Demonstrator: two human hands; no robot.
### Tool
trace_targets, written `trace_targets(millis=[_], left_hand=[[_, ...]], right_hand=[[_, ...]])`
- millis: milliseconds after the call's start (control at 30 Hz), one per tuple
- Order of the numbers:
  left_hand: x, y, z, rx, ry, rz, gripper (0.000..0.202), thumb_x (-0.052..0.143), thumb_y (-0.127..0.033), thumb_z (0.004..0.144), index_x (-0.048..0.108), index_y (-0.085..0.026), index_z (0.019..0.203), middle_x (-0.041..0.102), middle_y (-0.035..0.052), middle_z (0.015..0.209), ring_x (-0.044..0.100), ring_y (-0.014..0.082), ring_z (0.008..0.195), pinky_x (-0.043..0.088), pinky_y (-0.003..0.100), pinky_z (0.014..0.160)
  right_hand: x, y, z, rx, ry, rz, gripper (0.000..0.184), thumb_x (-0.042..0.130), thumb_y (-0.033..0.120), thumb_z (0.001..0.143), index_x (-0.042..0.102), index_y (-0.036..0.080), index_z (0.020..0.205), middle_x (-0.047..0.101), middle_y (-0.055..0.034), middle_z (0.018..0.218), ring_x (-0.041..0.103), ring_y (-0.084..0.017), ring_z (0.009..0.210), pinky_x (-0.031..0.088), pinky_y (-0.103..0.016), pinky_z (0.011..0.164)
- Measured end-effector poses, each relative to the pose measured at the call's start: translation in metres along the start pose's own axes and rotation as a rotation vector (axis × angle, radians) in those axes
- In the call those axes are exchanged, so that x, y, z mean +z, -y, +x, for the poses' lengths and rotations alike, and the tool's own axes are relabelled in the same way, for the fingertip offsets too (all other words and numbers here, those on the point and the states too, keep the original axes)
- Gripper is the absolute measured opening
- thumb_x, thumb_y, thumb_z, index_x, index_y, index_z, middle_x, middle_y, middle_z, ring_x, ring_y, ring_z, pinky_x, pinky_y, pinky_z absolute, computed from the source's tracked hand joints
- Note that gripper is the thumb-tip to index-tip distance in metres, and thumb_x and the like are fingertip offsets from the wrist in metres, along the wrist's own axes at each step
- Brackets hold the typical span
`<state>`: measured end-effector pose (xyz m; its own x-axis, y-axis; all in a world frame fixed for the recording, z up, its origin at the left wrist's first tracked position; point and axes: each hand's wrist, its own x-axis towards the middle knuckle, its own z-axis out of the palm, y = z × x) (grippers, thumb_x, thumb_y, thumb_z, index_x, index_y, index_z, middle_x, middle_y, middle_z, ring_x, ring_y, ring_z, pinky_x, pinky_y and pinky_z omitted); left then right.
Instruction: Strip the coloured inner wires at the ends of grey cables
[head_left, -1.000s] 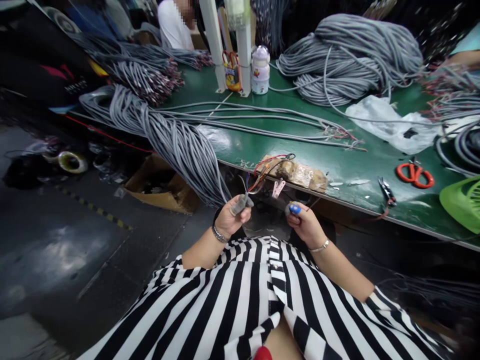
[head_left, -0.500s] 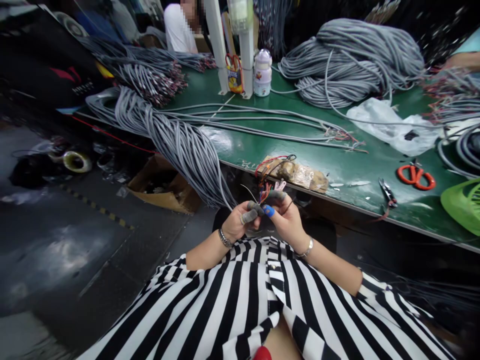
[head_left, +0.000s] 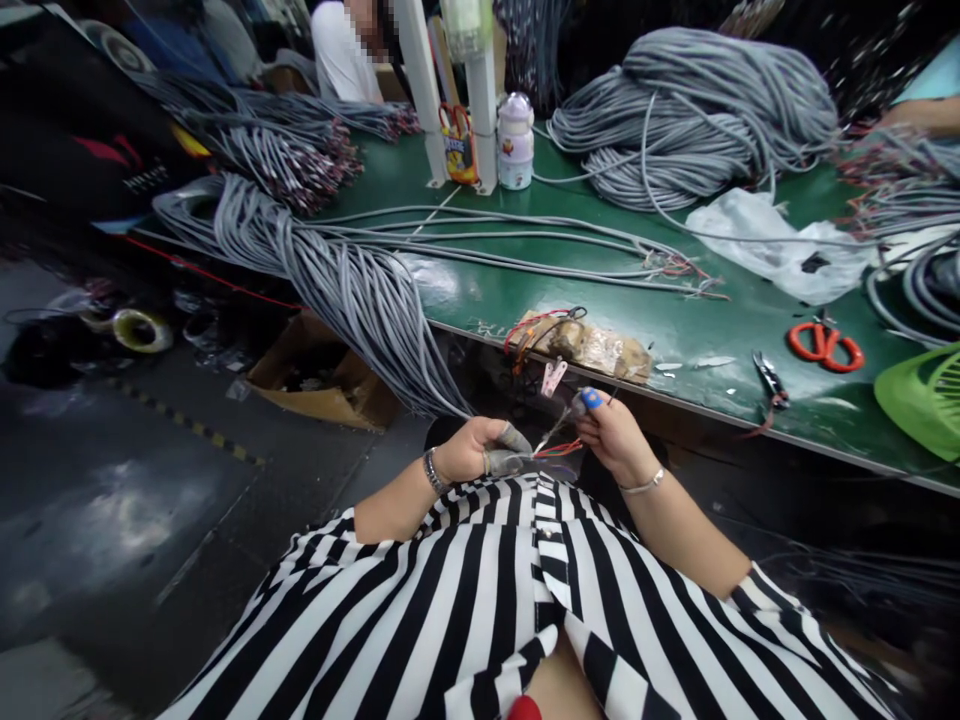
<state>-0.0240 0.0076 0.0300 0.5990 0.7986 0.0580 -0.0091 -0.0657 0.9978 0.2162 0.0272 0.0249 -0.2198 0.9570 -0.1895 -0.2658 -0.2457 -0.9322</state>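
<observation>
My left hand (head_left: pixel 484 450), with grey finger covers, is closed on a cable end. Coloured wires (head_left: pixel 561 452), mostly red, orange and green, fan out from its fingertips to the right. Higher and to the right, my right hand (head_left: pixel 613 430) pinches a thin silvery strand (head_left: pixel 553 428) that runs up from the left fingertips. A blue cover sits on the right thumb. Behind the left hand, a bundle of grey cables (head_left: pixel 352 290) hangs over the bench edge. A pink clip (head_left: pixel 553 378) is at the bench edge just beyond the hands.
On the green bench (head_left: pixel 480 300) lie a taped cardboard piece (head_left: pixel 611 355), wire cutters (head_left: pixel 770 380), orange-handled scissors (head_left: pixel 825 345), a plastic bag (head_left: pixel 780 240) and a large cable coil (head_left: pixel 697 110). A green basket (head_left: pixel 919 400) stands at right. A cardboard box (head_left: pixel 315 375) sits on the floor.
My hands have moved apart: the right went right with the silvery strand stretched from the cable end, the left shifted slightly left and down. The coloured wires now point right.
</observation>
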Motion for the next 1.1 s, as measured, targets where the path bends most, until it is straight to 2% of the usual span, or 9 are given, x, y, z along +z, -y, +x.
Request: trace_targets(millis=[133,267,333,433,567,733,900,1000,1100], left_hand=[[-0.017,-0.004,0.006,0.231,-0.229,0.448,0.02,0.078,-0.037,0.075,0.077,-0.018,0.081,0.073,0.0082,0.072,0.065,0.0164,0.067,0.053,0.029,0.069],[-0.024,-0.002,0.007,0.277,-0.383,0.51,0.018,0.078,-0.035,0.074,0.076,-0.02,0.084,0.074,0.0068,0.075,0.067,0.0167,0.069,0.054,0.029,0.069],[-0.02,-0.001,0.006,0.248,-0.413,0.446,0.018,0.077,-0.034,0.075,0.076,-0.019,0.084,0.075,0.0066,0.078,0.068,0.0166,0.07,0.055,0.028,0.069],[-0.011,0.003,0.004,0.176,-0.454,0.33,0.02,0.076,-0.035,0.076,0.074,-0.017,0.084,0.074,0.0059,0.077,0.068,0.0156,0.069,0.055,0.026,0.068],[-0.003,0.008,0.001,0.103,-0.437,0.248,0.023,0.076,-0.036,0.076,0.073,-0.015,0.084,0.074,0.0058,0.077,0.067,0.0151,0.069,0.055,0.026,0.068],[0.001,0.012,-0.004,0.025,-0.258,0.157,0.029,0.078,-0.04,0.073,0.073,-0.013,0.083,0.071,0.0056,0.07,0.065,0.0145,0.063,0.054,0.025,0.062],[0.002,0.012,-0.005,0.079,-0.127,0.24,0.027,0.076,-0.04,0.075,0.075,-0.014,0.082,0.072,0.0072,0.073,0.066,0.0154,0.064,0.054,0.024,0.063],[-0.001,0.008,-0.004,0.136,-0.146,0.357,0.021,0.075,-0.037,0.077,0.076,-0.016,0.081,0.073,0.0081,0.074,0.067,0.0164,0.066,0.053,0.026,0.066],[-0.006,0.004,-0.004,0.192,-0.227,0.433,0.019,0.077,-0.036,0.076,0.077,-0.018,0.081,0.073,0.0082,0.073,0.067,0.0165,0.066,0.052,0.026,0.066]], right_hand=[[-0.012,-0.002,0.006,0.079,-0.063,0.116,0.052,0.071,0.063,0.073,0.045,0.019,0.062,0.029,0.0098,0.051,0.012,-0.002,0.039,0.009,-0.017,0.036],[-0.01,-0.004,0.003,0.191,0.102,0.045,0.05,0.069,0.063,0.075,0.051,0.018,0.065,0.036,0.0083,0.05,0.013,-0.002,0.038,0.008,-0.017,0.035],[-0.003,-0.005,-0.001,0.173,0.187,0.011,0.045,0.074,0.058,0.072,0.058,0.017,0.074,0.045,0.0062,0.056,0.02,-0.002,0.04,0.014,-0.017,0.035],[0.012,-0.004,-0.008,0.04,0.255,-0.033,0.045,0.084,0.05,0.062,0.065,0.017,0.086,0.06,0.0009,0.071,0.045,-0.006,0.054,0.039,-0.019,0.048],[0.028,-0.003,-0.011,-0.036,0.238,-0.136,0.041,0.081,0.051,0.066,0.069,0.017,0.085,0.065,-0.0012,0.074,0.055,-0.011,0.066,0.049,-0.026,0.065],[0.036,-0.005,-0.008,0.024,0.19,-0.079,0.04,0.077,0.055,0.069,0.065,0.016,0.073,0.064,-0.0001,0.066,0.055,-0.011,0.059,0.049,-0.026,0.061],[0.045,-0.007,-0.004,0.082,0.163,-0.06,0.044,0.082,0.053,0.061,0.058,0.017,0.066,0.055,0.0041,0.058,0.045,-0.008,0.052,0.04,-0.022,0.05],[0.041,-0.007,-0.003,0.05,0.068,-0.052,0.046,0.083,0.055,0.059,0.059,0.017,0.068,0.054,0.004,0.059,0.043,-0.008,0.051,0.038,-0.022,0.049],[0.027,-0.01,-0.005,-0.006,0.011,-0.09,0.048,0.075,0.061,0.068,0.063,0.016,0.076,0.055,0.0026,0.06,0.036,-0.006,0.046,0.027,-0.02,0.042]])
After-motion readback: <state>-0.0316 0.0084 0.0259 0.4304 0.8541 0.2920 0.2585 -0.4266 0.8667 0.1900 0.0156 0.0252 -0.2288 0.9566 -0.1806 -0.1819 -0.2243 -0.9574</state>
